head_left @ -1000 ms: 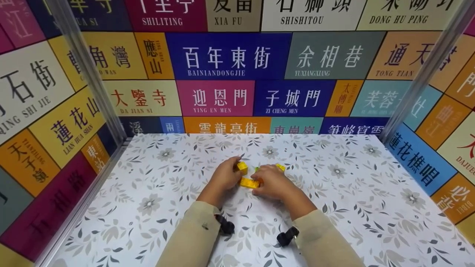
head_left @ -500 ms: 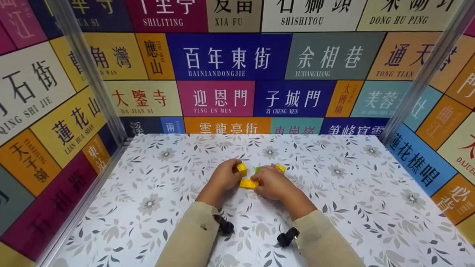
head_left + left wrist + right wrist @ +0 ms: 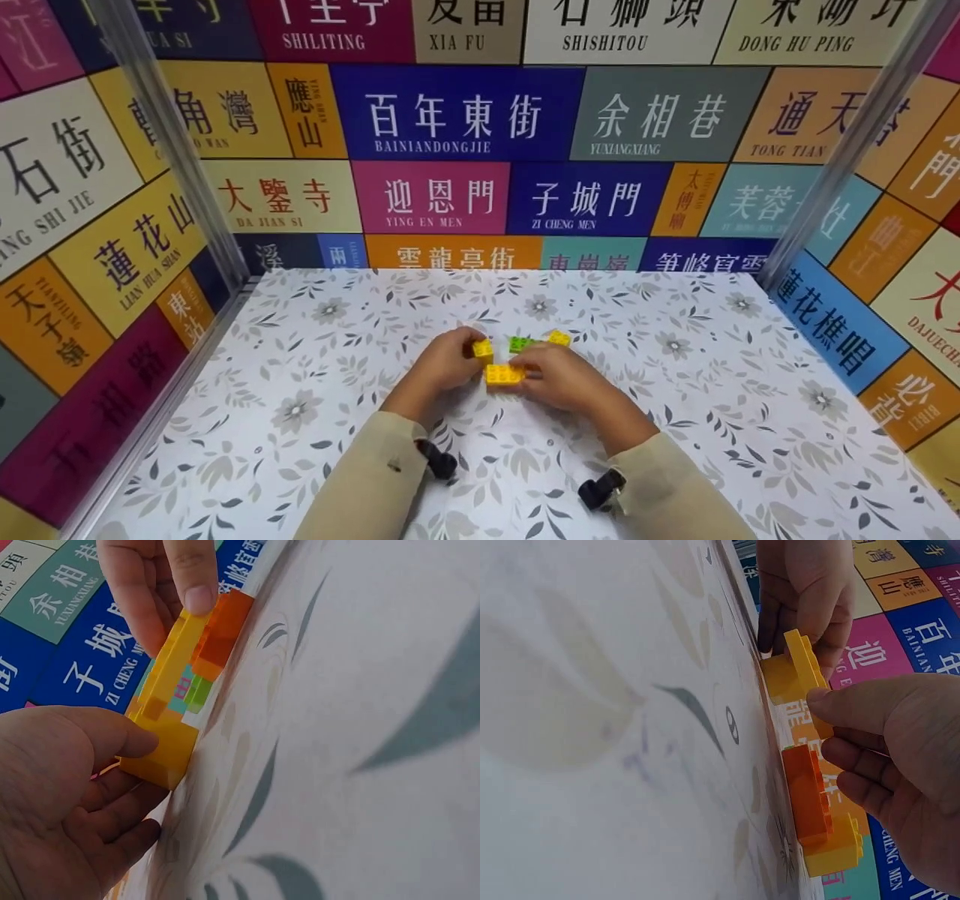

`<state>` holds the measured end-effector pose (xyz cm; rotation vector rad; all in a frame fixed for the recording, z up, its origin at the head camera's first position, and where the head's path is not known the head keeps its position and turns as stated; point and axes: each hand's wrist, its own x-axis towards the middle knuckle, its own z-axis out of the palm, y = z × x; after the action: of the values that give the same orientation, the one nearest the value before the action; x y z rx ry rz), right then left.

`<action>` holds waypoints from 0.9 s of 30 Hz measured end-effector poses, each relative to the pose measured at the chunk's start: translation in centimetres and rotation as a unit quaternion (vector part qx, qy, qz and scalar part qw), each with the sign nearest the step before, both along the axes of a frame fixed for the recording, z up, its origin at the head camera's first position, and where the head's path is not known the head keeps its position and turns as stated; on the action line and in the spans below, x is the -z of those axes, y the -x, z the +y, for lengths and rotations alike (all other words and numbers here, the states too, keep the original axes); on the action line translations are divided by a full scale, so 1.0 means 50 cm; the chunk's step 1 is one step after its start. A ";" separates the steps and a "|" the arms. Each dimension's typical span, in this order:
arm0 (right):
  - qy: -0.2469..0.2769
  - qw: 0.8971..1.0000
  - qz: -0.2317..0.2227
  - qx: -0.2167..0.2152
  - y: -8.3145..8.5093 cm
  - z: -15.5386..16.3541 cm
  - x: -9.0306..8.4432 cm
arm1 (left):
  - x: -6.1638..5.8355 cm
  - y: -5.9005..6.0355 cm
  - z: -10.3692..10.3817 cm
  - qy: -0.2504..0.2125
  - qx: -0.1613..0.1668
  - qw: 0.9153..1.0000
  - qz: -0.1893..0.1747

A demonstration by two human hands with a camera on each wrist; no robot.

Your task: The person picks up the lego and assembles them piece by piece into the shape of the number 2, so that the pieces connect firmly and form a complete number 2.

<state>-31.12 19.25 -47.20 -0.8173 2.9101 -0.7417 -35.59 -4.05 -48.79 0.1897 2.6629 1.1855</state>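
Note:
Both hands meet at the middle of the floral table (image 3: 300,360) over a small cluster of toy bricks. My left hand (image 3: 466,358) pinches a yellow brick (image 3: 482,348) that stands on the table, thumb on its near side (image 3: 161,757). My right hand (image 3: 526,369) grips a yellow-orange brick (image 3: 504,373) joined to it, with a fingertip (image 3: 196,596) pressing on its top. An orange brick (image 3: 806,795) and another yellow brick (image 3: 832,847) lie under the right palm. A green brick (image 3: 520,343) sits just behind the cluster.
A further yellow brick (image 3: 559,337) lies behind the right hand. Colourful sign-covered walls (image 3: 450,112) enclose the table on three sides, with metal posts (image 3: 180,157) at the back corners. Black wrist cameras (image 3: 439,461) hang under both sleeves.
Both hands have stayed on the bricks. The right hand has slid slightly back, so the green brick shows more. The yellow-orange brick now sits closer against the left hand's brick.

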 end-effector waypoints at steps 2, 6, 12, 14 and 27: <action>0.004 1.000 -0.015 0.011 -0.003 0.008 -0.001 | -0.001 -0.004 -0.006 0.003 0.014 1.000 0.004; 0.006 0.999 -0.040 0.029 -0.007 0.021 0.000 | -0.002 -0.015 -0.019 0.003 0.039 0.999 0.006; 0.015 0.998 -0.060 0.027 -0.012 0.028 0.002 | -0.004 -0.030 -0.035 0.003 0.048 0.999 -0.009; 0.016 0.998 -0.062 0.027 -0.014 0.027 0.003 | -0.004 -0.031 -0.037 0.003 0.047 0.999 -0.012; 0.006 0.995 -0.093 0.026 -0.016 0.022 0.014 | -0.013 -0.039 -0.047 -0.021 0.060 0.998 -0.004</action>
<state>-30.32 20.34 -47.89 -0.6377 2.7730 -0.7948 -33.65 -6.38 -48.16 0.3459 2.5798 1.2031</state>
